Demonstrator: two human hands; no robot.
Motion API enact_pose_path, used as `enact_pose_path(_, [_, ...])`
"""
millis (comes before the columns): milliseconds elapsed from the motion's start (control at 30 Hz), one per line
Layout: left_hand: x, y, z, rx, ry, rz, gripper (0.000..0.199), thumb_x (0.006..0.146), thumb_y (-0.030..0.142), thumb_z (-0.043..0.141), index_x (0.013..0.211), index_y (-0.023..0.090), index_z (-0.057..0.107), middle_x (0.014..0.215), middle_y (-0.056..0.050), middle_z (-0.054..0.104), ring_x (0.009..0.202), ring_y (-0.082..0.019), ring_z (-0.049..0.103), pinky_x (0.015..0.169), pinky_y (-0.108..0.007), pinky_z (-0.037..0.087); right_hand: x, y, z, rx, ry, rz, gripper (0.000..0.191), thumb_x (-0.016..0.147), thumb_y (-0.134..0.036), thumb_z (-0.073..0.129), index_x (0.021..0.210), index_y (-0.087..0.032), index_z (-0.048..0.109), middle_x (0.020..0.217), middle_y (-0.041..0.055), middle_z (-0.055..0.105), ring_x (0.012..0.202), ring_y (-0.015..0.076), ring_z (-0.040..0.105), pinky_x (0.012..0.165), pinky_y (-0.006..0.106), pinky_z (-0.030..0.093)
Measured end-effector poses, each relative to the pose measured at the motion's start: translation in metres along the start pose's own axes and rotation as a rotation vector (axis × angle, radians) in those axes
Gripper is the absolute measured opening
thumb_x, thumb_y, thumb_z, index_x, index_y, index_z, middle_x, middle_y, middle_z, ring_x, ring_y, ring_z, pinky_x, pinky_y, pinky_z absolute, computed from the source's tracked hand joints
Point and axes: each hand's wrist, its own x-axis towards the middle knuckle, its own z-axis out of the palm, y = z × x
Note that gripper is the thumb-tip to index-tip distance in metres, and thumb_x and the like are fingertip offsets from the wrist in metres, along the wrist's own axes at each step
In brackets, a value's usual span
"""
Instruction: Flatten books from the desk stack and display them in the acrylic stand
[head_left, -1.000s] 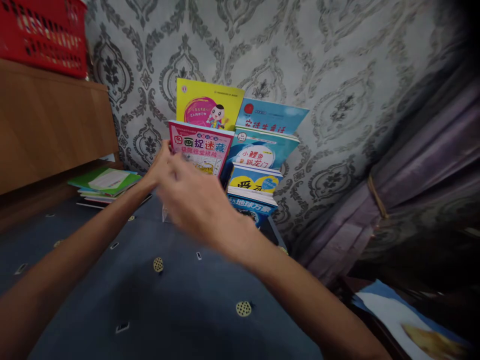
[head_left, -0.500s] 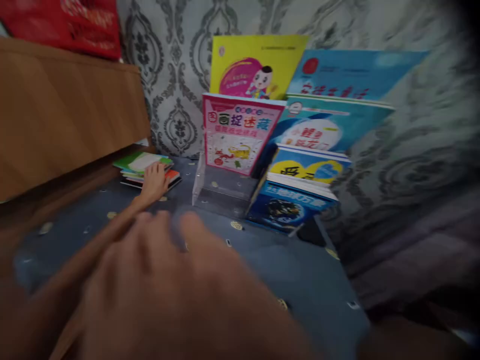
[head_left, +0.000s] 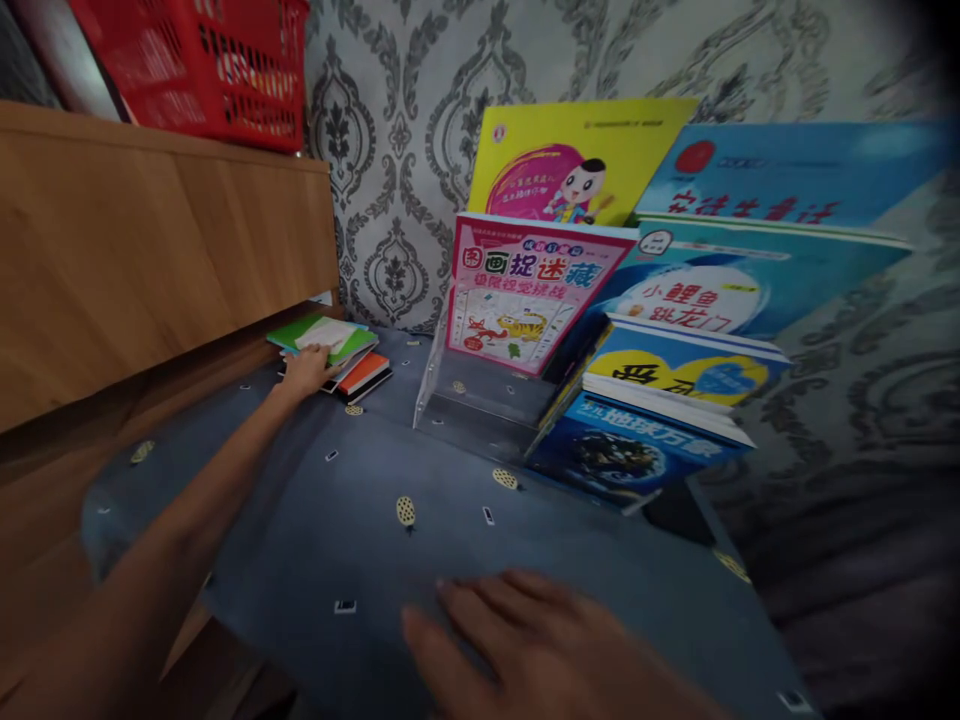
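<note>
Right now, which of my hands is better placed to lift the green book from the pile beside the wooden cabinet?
Probably your left hand: its fingers rest on the green book. Your right hand, blurred, is well away from it, over the near part of the blue tablecloth.

The green book [head_left: 355, 343] looks smooth paper, the rack [head_left: 480, 418] glossy plastic.

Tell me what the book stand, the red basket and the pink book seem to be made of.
Book stand: probably clear plastic, glossy; the table cover's print shows through it.
Red basket: likely moulded plastic, slightly shiny, its walls slotted.
Pink book: paper or card, perhaps coated; crisp printing covers its front.
</note>
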Motion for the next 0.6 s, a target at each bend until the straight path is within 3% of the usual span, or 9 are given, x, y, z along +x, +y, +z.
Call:
enact_pose_path(100, [-0.002, -0.001, -0.005, 0.026, -0.012, 0.028, 0.039, 0.099, 0.042, 0.048, 0.125, 0.016, 0.060, 0.133, -0.021, 0.064, 0.125, -0.039, 0.056, 0.104, -0.061, 0.041, 0.000, 0.001, 0.024, 0.004, -0.258, 0.085, 0.029, 0.087, -0.019, 0.063, 0.115, -0.023, 0.069, 0.093, 0.0054, 0.079, 0.080, 0.0227, 0.075, 0.073, 0.032, 0.059])
enact_pose_path(200, [-0.009, 0.002, -0.008, 0.062, -0.007, 0.067, 0.041, 0.099, 0.043, 0.048, 0.125, 0.014, 0.061, 0.131, -0.022, 0.065, 0.121, -0.040, 0.059, 0.103, -0.061, 0.041, -0.004, 0.008, 0.038, 0.118, -0.340, 0.193, 0.020, 0.093, -0.014, 0.059, 0.110, -0.020, 0.068, 0.103, 0.0071, 0.077, 0.094, 0.0233, 0.073, 0.082, 0.031, 0.054])
enact_pose_path(333, [-0.023, 0.007, -0.010, 0.120, 0.015, 0.136, 0.041, 0.101, 0.039, 0.044, 0.125, 0.011, 0.062, 0.126, -0.024, 0.067, 0.119, -0.040, 0.061, 0.103, -0.058, 0.040, -0.007, 0.016, 0.054, 0.230, -0.411, 0.292, 0.015, 0.096, -0.016, 0.058, 0.104, -0.021, 0.069, 0.101, 0.0069, 0.076, 0.092, 0.0229, 0.072, 0.079, 0.030, 0.050])
enact_pose_path(433, [-0.037, 0.010, -0.012, 0.157, 0.033, 0.191, 0.038, 0.099, 0.024, 0.041, 0.127, 0.009, 0.062, 0.121, -0.024, 0.068, 0.118, -0.038, 0.062, 0.103, -0.053, 0.040, -0.007, 0.025, 0.069, 0.289, -0.411, 0.349, 0.013, 0.097, -0.018, 0.059, 0.103, -0.021, 0.071, 0.099, 0.0073, 0.077, 0.089, 0.0239, 0.073, 0.075, 0.031, 0.050])
enact_pose_path(600, [-0.065, 0.015, -0.015, 0.186, 0.059, 0.259, 0.045, 0.093, 0.011, 0.039, 0.132, 0.009, 0.062, 0.118, -0.022, 0.070, 0.113, -0.036, 0.064, 0.099, -0.049, 0.044, -0.014, 0.042, 0.104, 0.419, -0.226, 0.424, 0.024, 0.102, -0.019, 0.049, 0.110, -0.020, 0.072, 0.106, 0.0091, 0.076, 0.092, 0.0229, 0.073, 0.079, 0.031, 0.052])
